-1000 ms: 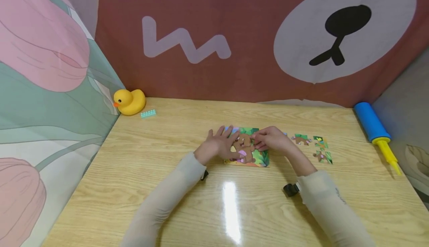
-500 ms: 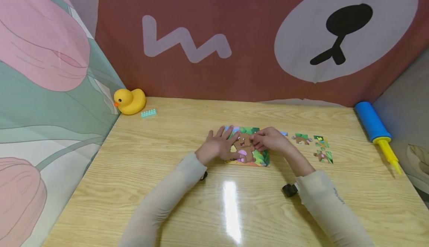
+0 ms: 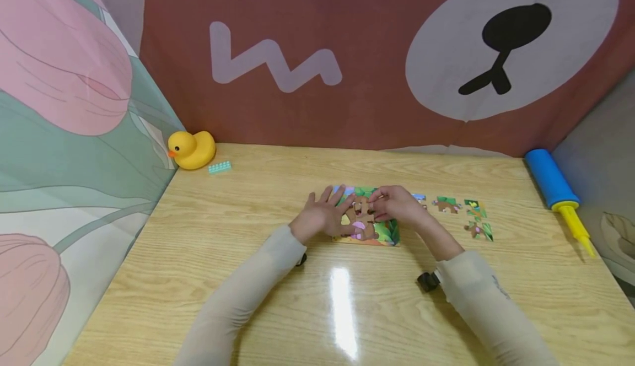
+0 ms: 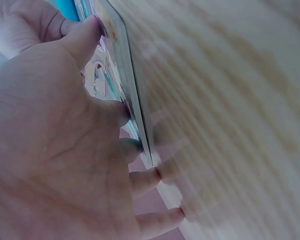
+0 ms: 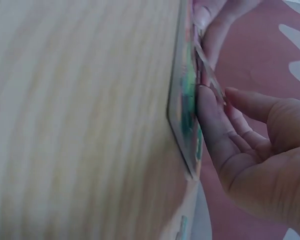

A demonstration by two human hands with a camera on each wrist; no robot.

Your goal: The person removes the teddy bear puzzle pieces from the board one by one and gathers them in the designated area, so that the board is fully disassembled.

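A jigsaw puzzle (image 3: 388, 236) with a brown bear picture lies on the table in a thin tray. My left hand (image 3: 317, 219) rests over its left side, fingers spread, thumb and fingertips on the puzzle and the table at its edge, as the left wrist view shows. My right hand (image 3: 399, 207) is over the puzzle's upper right part. In the right wrist view, its thumb and fingers pinch a thin puzzle piece (image 5: 209, 72), tilted up from the puzzle surface. A dark gap shows in the bear near those fingertips.
Several loose puzzle pieces (image 3: 447, 205) lie right of the puzzle, one (image 3: 419, 197) partly behind my right hand. A blue and yellow hand pump (image 3: 554, 187) stands along the right edge. A yellow rubber duck (image 3: 193, 151) and a teal toy brick (image 3: 220, 167) sit back left.
My right hand has shifted slightly up and left, tilting the pinched piece, and a gap in the bear picture now shows. The left hand has stayed in place.
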